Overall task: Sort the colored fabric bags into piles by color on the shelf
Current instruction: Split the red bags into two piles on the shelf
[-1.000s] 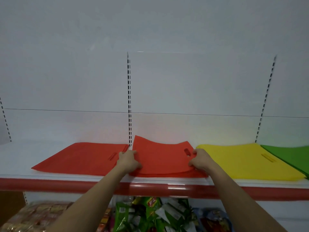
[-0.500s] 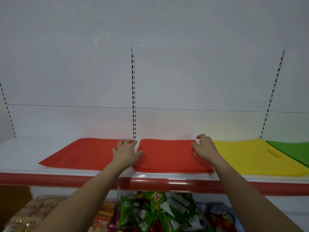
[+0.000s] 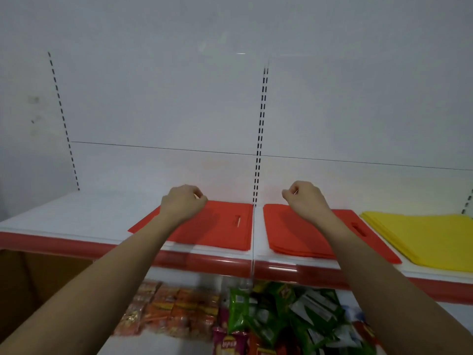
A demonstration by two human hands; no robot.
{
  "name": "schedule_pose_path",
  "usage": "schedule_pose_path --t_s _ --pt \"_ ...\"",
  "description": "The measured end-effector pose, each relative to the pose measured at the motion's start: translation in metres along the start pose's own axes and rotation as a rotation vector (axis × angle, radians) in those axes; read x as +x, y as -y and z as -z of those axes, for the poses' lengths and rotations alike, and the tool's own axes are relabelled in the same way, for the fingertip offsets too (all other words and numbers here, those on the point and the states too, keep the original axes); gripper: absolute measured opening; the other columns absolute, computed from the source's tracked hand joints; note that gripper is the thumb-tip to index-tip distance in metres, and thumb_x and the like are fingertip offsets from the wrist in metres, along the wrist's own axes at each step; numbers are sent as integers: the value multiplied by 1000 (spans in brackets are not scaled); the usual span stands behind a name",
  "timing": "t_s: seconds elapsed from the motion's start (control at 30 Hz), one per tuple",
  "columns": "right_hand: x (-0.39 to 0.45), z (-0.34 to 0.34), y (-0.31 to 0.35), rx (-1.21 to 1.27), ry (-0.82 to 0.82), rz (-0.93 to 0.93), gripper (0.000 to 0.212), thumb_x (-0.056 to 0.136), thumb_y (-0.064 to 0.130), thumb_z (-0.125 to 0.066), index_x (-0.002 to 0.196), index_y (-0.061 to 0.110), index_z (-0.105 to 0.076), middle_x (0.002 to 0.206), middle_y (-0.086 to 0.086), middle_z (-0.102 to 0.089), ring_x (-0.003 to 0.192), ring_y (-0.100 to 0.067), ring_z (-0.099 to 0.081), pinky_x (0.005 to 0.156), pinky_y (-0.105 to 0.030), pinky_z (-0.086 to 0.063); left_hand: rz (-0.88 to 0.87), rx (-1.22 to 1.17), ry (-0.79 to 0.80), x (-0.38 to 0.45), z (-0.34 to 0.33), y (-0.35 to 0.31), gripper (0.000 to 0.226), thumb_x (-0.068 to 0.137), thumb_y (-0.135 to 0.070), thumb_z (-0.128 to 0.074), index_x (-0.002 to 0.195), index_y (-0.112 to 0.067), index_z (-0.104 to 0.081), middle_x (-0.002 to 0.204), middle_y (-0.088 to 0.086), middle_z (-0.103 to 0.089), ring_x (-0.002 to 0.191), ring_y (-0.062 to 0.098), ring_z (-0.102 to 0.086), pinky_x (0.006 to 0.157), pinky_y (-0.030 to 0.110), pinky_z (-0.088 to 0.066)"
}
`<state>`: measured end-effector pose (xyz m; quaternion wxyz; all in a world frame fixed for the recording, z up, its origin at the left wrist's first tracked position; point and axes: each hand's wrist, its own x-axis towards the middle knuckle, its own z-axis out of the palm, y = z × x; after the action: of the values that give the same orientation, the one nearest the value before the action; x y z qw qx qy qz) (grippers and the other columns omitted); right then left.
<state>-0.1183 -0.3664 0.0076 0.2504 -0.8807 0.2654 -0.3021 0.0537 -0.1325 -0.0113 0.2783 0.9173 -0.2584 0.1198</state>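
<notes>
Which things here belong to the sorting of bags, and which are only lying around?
For the job:
- left red bag pile
- right red bag pile
- yellow bag pile
- shelf

Lying about:
- orange snack packs
- green snack packs

Dim, flat light; soft overall blur; wide-angle bending toward the edges.

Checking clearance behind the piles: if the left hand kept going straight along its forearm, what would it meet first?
The left hand, fingers curled and holding nothing, hovers at the far edge of the left red fabric bag pile. Straight on looks free until the white back panel of the shelf, though depth is unclear.
</notes>
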Motion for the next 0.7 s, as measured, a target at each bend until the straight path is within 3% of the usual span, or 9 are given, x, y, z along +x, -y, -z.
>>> schedule_pose_path --t_s 0.23,0.4,0.5,0.6,0.7 --pt "-23 -87 47 28 80 -65 14 89 27 -55 78 19 -57 87 -2 -66 87 -26 -60 76 -32 -45 64 -16 -14 17 10 87 21 90 -33 -54 99 -24 -71 98 -4 -69 95 22 -61 81 33 -48" --pt "-47 -147 47 -9 39 -121 13 90 21 -56 91 9 -58 98 -14 -61 93 -34 -58 79 -36 -45 72 3 -40 13 -8 129 27 86 -21 -53 106 -25 -71 109 4 -68 106 28 -58 87 40 -46" --pt "-55 -160 44 -113 -36 -150 16 89 19 -56 101 8 -57 104 -10 -52 100 -28 -49 85 -35 -40 91 -53 -12 12 -19 148 32 86 -23 -54 115 -22 -67 119 7 -60 114 30 -51 94 43 -43" --pt "-56 -165 43 -126 -80 -179 21 89 23 -58 106 11 -54 103 -3 -43 103 -24 -44 87 -34 -38 98 -181 -46 11 -29 160 36 82 -23 -54 115 -16 -68 120 10 -59 109 29 -54 94 41 -46" --pt "-52 -167 39 -94 -107 -225 29 86 27 -64 108 10 -54 107 -10 -51 102 -30 -49 87 -37 -41 136 -198 -35 16 -33 161 43 79 -22 -57 120 -14 -65 123 12 -54 114 30 -50 95 40 -46"
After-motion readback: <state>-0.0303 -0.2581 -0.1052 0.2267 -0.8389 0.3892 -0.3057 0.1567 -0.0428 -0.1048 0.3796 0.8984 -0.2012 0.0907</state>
